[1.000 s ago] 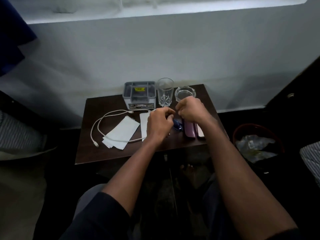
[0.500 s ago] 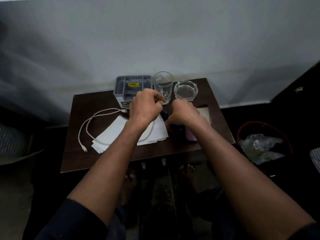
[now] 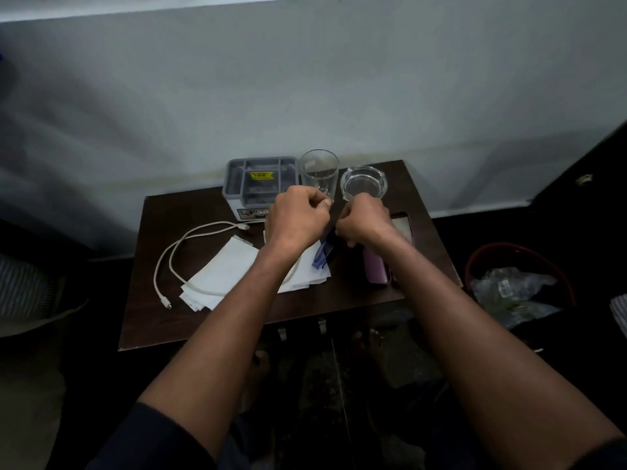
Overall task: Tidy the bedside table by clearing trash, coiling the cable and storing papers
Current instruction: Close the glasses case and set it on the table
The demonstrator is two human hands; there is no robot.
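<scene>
Blue wrapper (image 3: 324,251) is dangling above the table's (image 3: 149,317) middle, both the left hand (image 3: 297,220) and right hand (image 3: 363,220) curling fingers, pinching it; white cable (image 3: 176,256) and papers (image 3: 224,276) are lying toward the left edge.

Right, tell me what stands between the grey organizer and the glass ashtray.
In the head view, a clear drinking glass stands upright between the grey organizer and the glass ashtray.

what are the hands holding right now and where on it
Both hands, left hand and right hand, have curled fingers at the top of a blue wrapper that hangs between them; which one grips it cannot be told.
</scene>
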